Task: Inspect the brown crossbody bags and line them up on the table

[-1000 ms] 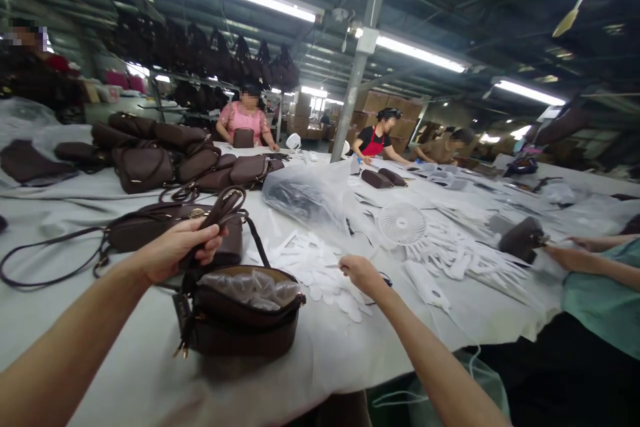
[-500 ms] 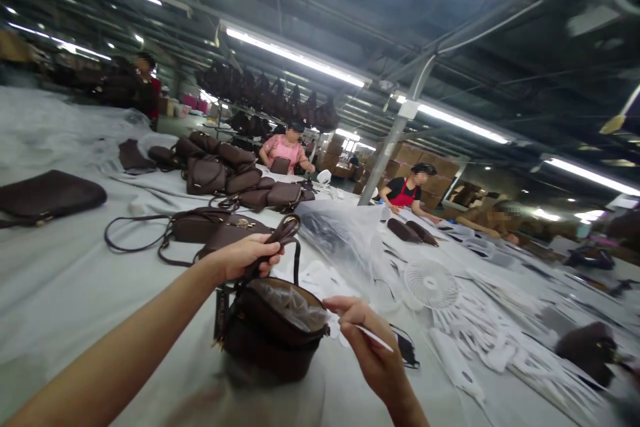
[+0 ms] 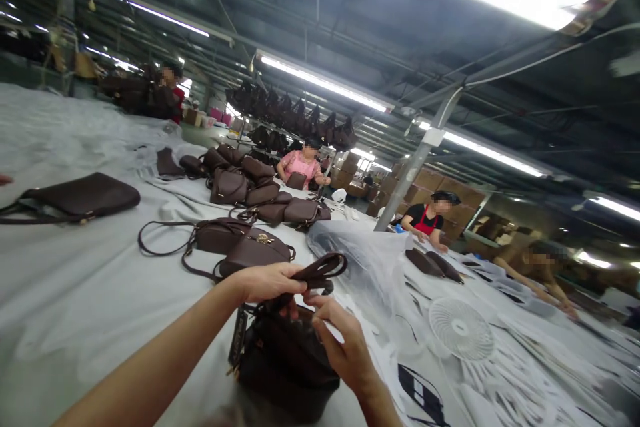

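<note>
A small dark brown bag [image 3: 290, 363] stands on the pale table at the bottom centre, with a dark tag hanging at its left side. Above it, my left hand [image 3: 273, 285] is closed around the bag's gathered strap [image 3: 323, 268], whose loops stick out to the right. The fingers of my right hand [image 3: 343, 340] are bent together beside the strap, over the bag's right top edge; what they grip is too small to make out. Both hands partly hide the bag's opening.
Brown bags [image 3: 257, 250] lie behind my left hand, more in a pile beyond. Another bag [image 3: 95, 197] is at the left. Clear plastic [image 3: 360, 267], a white fan [image 3: 463, 328] and a black mask [image 3: 423, 393] lie rightward. People work across the table.
My right hand has moved up and left to the strap by my left hand. The bag's opening, which showed clear plastic inside, is now mostly covered. The view has shifted, moving the surroundings rightward.
</note>
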`<control>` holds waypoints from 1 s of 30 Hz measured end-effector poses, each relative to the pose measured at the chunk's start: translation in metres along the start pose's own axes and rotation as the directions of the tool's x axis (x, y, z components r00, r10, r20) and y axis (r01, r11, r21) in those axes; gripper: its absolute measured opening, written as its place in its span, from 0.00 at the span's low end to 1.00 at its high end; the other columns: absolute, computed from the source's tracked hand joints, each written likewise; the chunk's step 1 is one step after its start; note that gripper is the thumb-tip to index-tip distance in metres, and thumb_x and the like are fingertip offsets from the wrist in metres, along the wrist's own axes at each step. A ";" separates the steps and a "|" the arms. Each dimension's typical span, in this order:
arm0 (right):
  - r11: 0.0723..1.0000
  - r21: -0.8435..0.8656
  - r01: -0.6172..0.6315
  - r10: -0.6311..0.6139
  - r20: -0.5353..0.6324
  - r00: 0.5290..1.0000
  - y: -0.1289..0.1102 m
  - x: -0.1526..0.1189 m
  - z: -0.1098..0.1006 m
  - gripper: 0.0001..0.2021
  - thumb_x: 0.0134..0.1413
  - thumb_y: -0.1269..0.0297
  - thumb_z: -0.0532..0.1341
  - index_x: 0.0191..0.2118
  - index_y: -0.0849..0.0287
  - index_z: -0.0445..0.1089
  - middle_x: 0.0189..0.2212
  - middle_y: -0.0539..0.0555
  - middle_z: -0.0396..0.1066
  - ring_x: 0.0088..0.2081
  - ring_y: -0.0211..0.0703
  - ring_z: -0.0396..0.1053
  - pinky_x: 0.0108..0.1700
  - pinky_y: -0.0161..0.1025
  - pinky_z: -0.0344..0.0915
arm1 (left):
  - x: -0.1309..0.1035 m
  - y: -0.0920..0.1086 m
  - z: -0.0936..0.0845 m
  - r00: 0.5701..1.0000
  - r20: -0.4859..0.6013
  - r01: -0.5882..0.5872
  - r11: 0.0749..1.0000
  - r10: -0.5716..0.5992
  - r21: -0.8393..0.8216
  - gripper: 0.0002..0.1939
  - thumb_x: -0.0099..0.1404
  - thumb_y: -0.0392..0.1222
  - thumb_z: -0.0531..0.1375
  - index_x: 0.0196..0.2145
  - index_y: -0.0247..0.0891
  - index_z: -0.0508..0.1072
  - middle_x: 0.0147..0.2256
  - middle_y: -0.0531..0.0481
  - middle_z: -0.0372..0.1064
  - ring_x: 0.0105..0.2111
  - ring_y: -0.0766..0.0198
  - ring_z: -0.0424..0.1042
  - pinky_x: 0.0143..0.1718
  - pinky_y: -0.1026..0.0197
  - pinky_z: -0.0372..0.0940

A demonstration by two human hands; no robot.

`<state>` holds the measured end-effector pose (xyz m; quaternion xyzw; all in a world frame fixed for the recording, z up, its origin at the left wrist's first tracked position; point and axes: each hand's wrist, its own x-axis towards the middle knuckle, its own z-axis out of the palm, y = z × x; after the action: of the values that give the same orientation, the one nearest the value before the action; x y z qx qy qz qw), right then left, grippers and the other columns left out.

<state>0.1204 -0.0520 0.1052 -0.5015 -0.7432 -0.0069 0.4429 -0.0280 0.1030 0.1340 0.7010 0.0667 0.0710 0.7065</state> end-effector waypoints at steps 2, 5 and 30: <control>1.000 -0.003 0.009 -0.009 0.011 1.000 0.002 0.002 0.000 0.07 0.62 0.70 0.54 0.33 0.55 0.66 0.43 0.57 0.75 0.47 0.45 0.73 0.47 0.40 0.70 | -0.001 0.001 -0.001 0.999 0.028 0.020 0.999 -0.019 -0.025 0.20 0.56 0.50 0.65 0.44 0.40 0.69 0.38 0.52 0.67 0.20 0.74 0.64 0.22 0.68 0.56; 1.000 0.016 -0.006 0.006 0.022 1.000 0.005 0.004 -0.002 0.07 0.62 0.69 0.54 0.33 0.54 0.66 0.43 0.56 0.75 0.47 0.46 0.73 0.47 0.40 0.70 | 0.002 -0.002 -0.002 1.000 0.031 0.005 0.998 -0.003 -0.068 0.19 0.56 0.50 0.65 0.43 0.39 0.69 0.35 0.53 0.67 0.19 0.74 0.62 0.22 0.68 0.56; 0.903 -0.326 -0.281 0.335 0.122 0.934 0.010 0.054 -0.039 0.08 0.54 0.70 0.59 0.27 0.57 0.74 0.31 0.52 0.76 0.35 0.44 0.72 0.39 0.38 0.64 | 0.024 -0.033 0.034 0.942 -0.056 -0.058 0.324 0.331 0.944 0.15 0.64 0.27 0.47 0.45 0.40 0.65 0.43 0.47 0.71 0.42 0.57 0.71 0.41 0.60 0.64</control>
<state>0.1472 -0.0247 0.1609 -0.6736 -0.6802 -0.0063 0.2889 0.0019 0.0741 0.1012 0.9654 0.0940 0.1888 0.1534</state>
